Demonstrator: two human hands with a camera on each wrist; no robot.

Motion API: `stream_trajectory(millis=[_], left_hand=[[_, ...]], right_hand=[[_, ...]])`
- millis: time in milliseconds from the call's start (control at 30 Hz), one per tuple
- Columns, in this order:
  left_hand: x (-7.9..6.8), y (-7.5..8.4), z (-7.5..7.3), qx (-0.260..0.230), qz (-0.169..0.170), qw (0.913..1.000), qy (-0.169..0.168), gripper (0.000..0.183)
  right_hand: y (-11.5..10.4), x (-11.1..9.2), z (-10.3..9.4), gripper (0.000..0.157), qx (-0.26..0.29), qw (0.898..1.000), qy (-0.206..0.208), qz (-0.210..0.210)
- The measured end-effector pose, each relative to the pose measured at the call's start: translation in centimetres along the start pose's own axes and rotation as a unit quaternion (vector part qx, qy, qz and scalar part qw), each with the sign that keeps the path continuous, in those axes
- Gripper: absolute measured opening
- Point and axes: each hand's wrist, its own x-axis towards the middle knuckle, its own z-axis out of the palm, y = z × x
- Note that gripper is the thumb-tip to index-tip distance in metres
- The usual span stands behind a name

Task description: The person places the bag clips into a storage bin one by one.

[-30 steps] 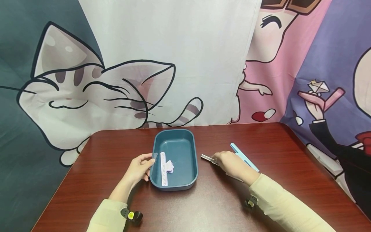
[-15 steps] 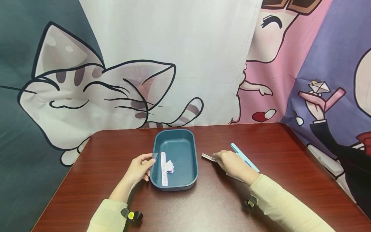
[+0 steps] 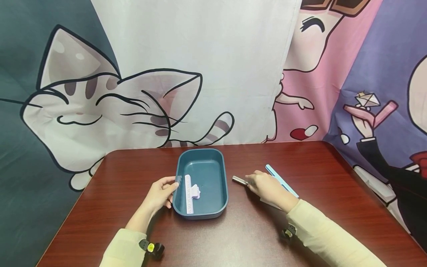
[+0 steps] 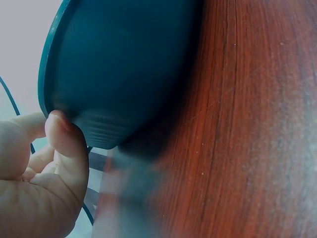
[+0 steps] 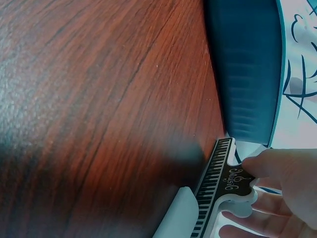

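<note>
My left hand [image 3: 161, 192] grips the left rim of a deep blue-green plastic tray [image 3: 213, 215] between thumb and fingers; the left wrist view shows the thumb against the tray's outer wall [image 4: 124, 59]. Inside the tray, along its left side, lies a pale lilac ruler clip [image 3: 188, 194]. To the right of the tray, my right hand [image 3: 267, 187] pinches a clip [image 5: 233, 178] with a piano-key edge and the word "Music" on its dark handle. In the head view only this clip's far end [image 3: 240, 180] shows; the hand hides the rest.
A light blue clip [image 3: 281, 180] lies slantwise on the brown wooden table [image 3: 133, 170], just behind the right hand. A cartoon-printed cloth [image 3: 207, 55] hangs behind the table's far edge.
The far end of the piano-key clip has turned slightly away from me, and the right fingers have shifted a little on it. The left hand and tray stay put.
</note>
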Motion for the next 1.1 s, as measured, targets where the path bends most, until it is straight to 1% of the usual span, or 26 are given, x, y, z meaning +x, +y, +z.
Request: stream_trajectory(millis=[167,267,433,567,633,767,900,1100], left_hand=[[0.0,0.0,0.0,0.000,0.000,1.0000,0.004,0.044],[0.1,0.0,0.1,0.000,0.001,1.0000,0.005,0.044],[0.1,0.1,0.1,-0.003,-0.001,1.0000,0.006,0.046],[0.1,0.0,0.1,-0.005,-0.002,1.0000,0.004,0.046],[0.1,0.0,0.1,-0.005,-0.002,1.0000,0.004,0.046],[0.0,0.0,0.1,-0.005,-0.003,1.0000,0.007,0.045],[0.0,0.1,0.1,-0.003,-0.001,1.0000,0.007,0.045],[-0.1,0.2,0.1,-0.004,-0.003,1.0000,0.006,0.045]], right_hand=[[0.3,0.1,0.0,0.029,-0.011,0.999,0.023,-0.025],[0.5,0.2,-0.2,0.027,-0.022,0.998,0.029,-0.042],[0.6,0.5,-0.6,0.019,-0.037,0.997,0.020,-0.071],[0.6,0.8,-0.9,0.007,-0.049,0.995,0.007,-0.089],[0.5,0.9,-1.1,0.005,-0.053,0.994,0.000,-0.092],[0.5,1.1,-1.3,0.011,-0.059,0.994,-0.014,-0.088],[0.6,1.3,-1.3,0.009,-0.062,0.994,-0.025,-0.082],[0.6,1.5,-1.4,0.005,-0.061,0.995,-0.018,-0.081]])
